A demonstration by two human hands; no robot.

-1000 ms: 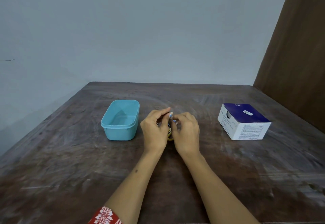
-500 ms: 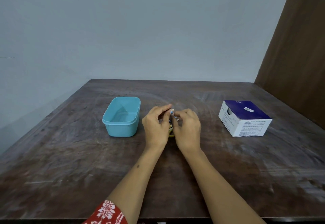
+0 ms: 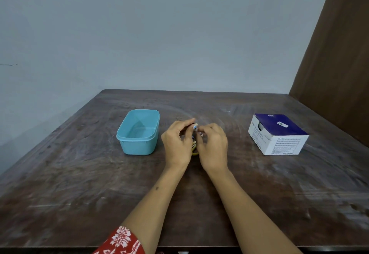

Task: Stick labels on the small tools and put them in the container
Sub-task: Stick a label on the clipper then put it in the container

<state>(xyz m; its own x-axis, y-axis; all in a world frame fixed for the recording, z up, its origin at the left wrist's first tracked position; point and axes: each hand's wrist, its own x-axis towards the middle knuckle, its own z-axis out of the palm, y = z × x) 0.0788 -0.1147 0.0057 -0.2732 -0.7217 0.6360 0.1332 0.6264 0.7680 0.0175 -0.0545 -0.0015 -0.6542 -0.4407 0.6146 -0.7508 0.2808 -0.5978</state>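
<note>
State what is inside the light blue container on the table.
The light blue container shows only its bare floor and walls; no tools lie inside. The small item pinched between the left hand and right hand is mostly covered.

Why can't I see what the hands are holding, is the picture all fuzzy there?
In the head view the picture is fairly sharp; the left hand and right hand simply cover the small thing, so only bits of yellow and blue show. Light is soft, with faint shadows; the table shows dull pale sheen, and the small print on the box is too blurred to read.
</note>
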